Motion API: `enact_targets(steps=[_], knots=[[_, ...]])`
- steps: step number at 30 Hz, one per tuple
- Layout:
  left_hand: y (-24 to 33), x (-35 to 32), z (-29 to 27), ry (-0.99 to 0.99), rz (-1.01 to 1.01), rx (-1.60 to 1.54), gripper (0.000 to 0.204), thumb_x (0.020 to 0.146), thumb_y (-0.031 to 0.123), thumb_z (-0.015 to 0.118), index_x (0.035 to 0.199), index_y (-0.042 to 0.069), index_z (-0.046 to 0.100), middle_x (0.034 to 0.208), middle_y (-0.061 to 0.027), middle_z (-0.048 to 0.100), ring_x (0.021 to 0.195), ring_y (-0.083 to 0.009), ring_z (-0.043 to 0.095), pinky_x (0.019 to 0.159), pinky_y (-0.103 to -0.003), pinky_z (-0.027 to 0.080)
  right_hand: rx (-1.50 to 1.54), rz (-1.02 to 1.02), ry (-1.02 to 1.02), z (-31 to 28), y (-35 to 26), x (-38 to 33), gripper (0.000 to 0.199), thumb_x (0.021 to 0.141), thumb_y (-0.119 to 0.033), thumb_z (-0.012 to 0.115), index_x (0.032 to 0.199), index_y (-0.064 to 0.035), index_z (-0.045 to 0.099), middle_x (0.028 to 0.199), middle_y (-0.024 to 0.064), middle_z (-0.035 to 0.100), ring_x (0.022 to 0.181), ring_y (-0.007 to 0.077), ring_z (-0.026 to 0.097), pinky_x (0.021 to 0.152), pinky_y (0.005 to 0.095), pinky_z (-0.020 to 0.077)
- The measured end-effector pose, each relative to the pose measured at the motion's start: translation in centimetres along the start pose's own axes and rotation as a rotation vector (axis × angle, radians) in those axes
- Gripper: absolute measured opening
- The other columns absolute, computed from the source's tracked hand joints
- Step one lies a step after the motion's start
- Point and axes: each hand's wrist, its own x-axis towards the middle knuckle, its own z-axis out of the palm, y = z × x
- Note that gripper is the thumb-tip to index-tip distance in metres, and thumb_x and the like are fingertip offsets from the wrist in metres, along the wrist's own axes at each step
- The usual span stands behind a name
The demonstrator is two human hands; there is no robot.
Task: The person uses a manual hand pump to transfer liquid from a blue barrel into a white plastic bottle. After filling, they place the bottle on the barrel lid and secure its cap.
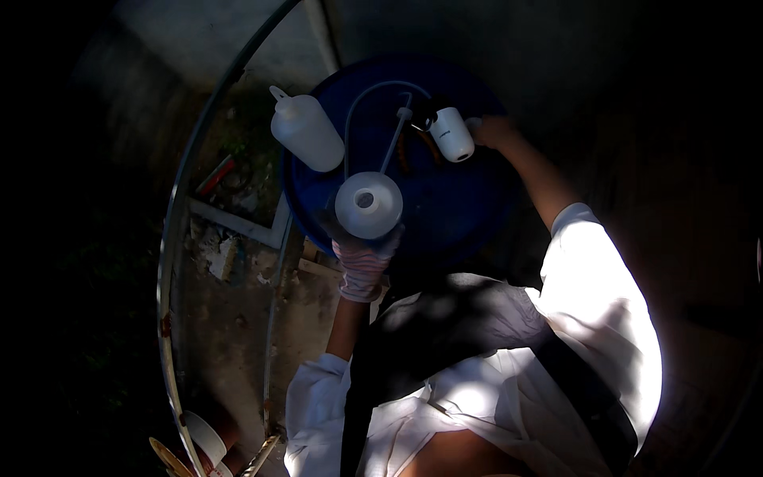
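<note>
Over the near left of the blue drum top (449, 215), a milky-white uncapped bottle (381, 215) is held by the left hand (365, 258) in its striped glove: a rounded shoulder, a short neck, the open mouth turned up to view! Just beyond, a thin, straight tube (392, 147) is seen. Farther right, a glossy white cylinder (452, 133), dark-holed at its near end, is flanked by the right hand (494, 132); whether it is gripped cannot be told. Far left, a loop-capped bottle (310, 135) is seen.
</note>
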Motion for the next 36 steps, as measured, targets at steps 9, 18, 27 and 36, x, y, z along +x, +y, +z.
enact_targets(steps=[9, 18, 27, 36], knots=[[-0.5, 0.2, 0.6, -0.006, 0.006, -0.026, 0.126, 0.073, 0.044, 0.082, 0.154, 0.013, -0.011, 0.132, -0.0234, 0.047, 0.112, -0.0347, 0.059, 0.091, -0.046, 0.052, -0.084, -0.825, 0.537, -10.0, -6.9, 1.0, 0.029, 0.087, -0.018, 0.065, 0.115, -0.0195, 0.068, 0.12, 0.0046, 0.061, 0.117, 0.0246, 0.053, 0.097, 0.0426, 0.0443], [1.3, 1.0, -0.1, -0.007, -0.088, -0.048, 0.106, 0.071, 0.04, 0.083, 0.147, 0.006, 0.017, 0.122, -0.0196, 0.057, 0.103, -0.0313, 0.065, 0.09, -0.043, 0.053, -0.318, -0.821, 0.473, -10.2, -8.7, 3.8, 0.03, 0.09, -0.017, 0.06, 0.12, -0.0206, 0.064, 0.124, 0.0048, 0.061, 0.126, 0.0266, 0.048, 0.106, 0.048, 0.0382], [-0.7, -0.5, -0.9, -0.074, -0.046, 0.007, 0.126, 0.071, 0.044, 0.082, 0.149, 0.006, -0.009, 0.135, -0.0222, 0.045, 0.117, -0.0349, 0.057, 0.096, -0.045, 0.049, -0.16, -0.705, 1.095, -25.6, -1.8, -16.0, 0.029, 0.079, -0.009, 0.071, 0.106, -0.0164, 0.062, 0.106, 0.0003, 0.063, 0.118, 0.0235, 0.057, 0.113, 0.0534, 0.0246], [-0.9, -0.4, 0.2, -0.033, -0.063, -0.055, 0.114, 0.069, 0.034, 0.085, 0.15, 0.003, 0.011, 0.124, -0.0184, 0.056, 0.106, -0.0339, 0.062, 0.092, -0.044, 0.051, -0.173, -0.882, 1.407, -25.5, -5.0, -23.5, 0.023, 0.072, -0.01, 0.076, 0.091, -0.0176, 0.067, 0.079, -0.007, 0.065, 0.108, 0.0165, 0.064, 0.117, 0.0618, 0.0164]])
